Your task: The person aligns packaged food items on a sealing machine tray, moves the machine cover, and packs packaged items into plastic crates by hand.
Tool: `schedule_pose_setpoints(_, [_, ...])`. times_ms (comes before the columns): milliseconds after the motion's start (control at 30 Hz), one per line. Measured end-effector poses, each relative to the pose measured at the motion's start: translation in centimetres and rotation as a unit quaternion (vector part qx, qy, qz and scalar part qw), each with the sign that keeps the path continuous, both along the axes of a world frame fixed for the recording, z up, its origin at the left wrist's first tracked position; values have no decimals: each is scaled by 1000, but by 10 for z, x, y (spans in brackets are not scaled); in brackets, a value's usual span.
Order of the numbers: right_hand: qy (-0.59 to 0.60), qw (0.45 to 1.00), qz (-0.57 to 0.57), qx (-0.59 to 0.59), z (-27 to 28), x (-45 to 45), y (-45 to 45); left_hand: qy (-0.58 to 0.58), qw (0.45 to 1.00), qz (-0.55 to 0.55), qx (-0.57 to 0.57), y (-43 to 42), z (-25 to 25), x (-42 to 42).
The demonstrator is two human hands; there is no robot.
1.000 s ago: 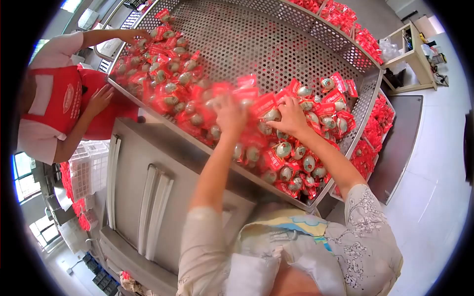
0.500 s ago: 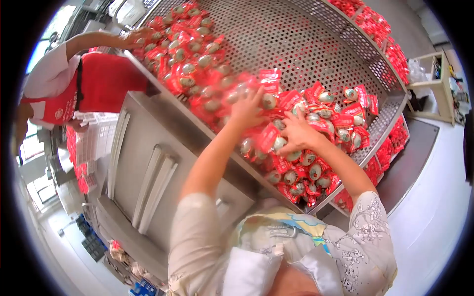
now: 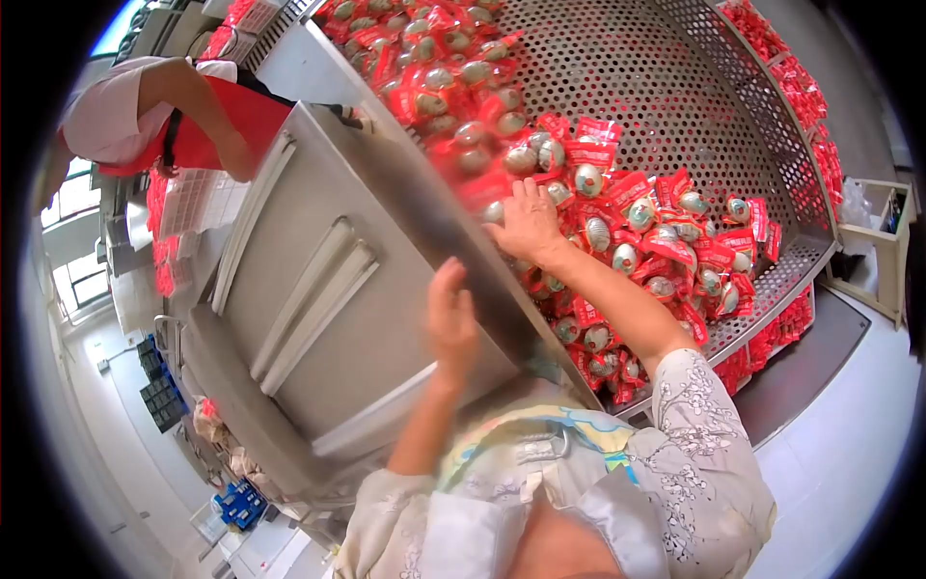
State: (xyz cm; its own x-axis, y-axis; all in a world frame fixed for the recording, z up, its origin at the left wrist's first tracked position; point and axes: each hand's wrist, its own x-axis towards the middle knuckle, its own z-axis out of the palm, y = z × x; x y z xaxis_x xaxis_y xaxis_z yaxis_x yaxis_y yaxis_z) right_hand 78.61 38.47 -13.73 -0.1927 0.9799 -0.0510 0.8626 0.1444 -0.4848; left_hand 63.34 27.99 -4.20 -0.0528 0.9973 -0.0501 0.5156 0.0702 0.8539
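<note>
My right hand point(image 3: 532, 224) lies on the red packets at the near side of the perforated metal tray point(image 3: 666, 87), fingers spread over them. My left hand point(image 3: 451, 314) is raised outside the tray, above the steel cabinet, blurred, with fingers extended and nothing visible in it. Red packets with clear windows point(image 3: 625, 259), showing greyish-green egg-shaped contents, are heaped along the near side of the tray, some blurred near its middle.
A co-worker in a red apron point(image 3: 231, 111) bends at the upper left. Below the tray edge stands a steel cabinet point(image 3: 386, 318) with long handles. White crates point(image 3: 198, 203) are at the left, a wooden stand point(image 3: 883, 251) at the right.
My left hand has left the packets and come back over the cabinet. My right hand has shifted slightly left. The view has turned, and the co-worker's arm has come away from the tray.
</note>
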Motion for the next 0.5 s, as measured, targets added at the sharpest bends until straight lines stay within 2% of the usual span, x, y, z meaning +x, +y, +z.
schedule_pose_setpoints(33, [-32, 999, 15, 4, -6, -7, -3, 33, 999, -27, 10, -8, 1, 1])
schedule_pose_setpoints(100, [-78, 994, 72, -14, -11, 1, -9, -22, 999, -34, 6, -18, 5, 7])
schedule_pose_setpoints(133, [-131, 978, 132, -90, 5, 8, -7, -23, 999, -38, 2, -22, 6, 8])
schedule_pose_setpoints(200, [-212, 952, 197, -98, 13, 18, -8, -24, 999, -44, 0, -30, 8, 9])
schedule_pose_setpoints(267, [-227, 941, 222, -113, 36, 24, -1, -24, 999, -49, 7, -33, 10, 9])
schedule_pose_setpoints(300, [-231, 947, 179, -133, 54, 21, 5, -26, 998, -51, 18, -35, 11, 7])
schedule_pose_setpoints(367, [-70, 993, 71, -70, 62, 21, 14, -29, 997, -54, 37, -41, 13, 2])
schedule_pose_setpoints(400, [4, 995, 61, -77, 64, 18, 18, -28, 998, -47, 35, -44, 17, 1])
schedule_pose_setpoints(500, [-43, 978, 87, 183, 5, 2, 17, -33, 999, -33, 13, -51, 18, -7])
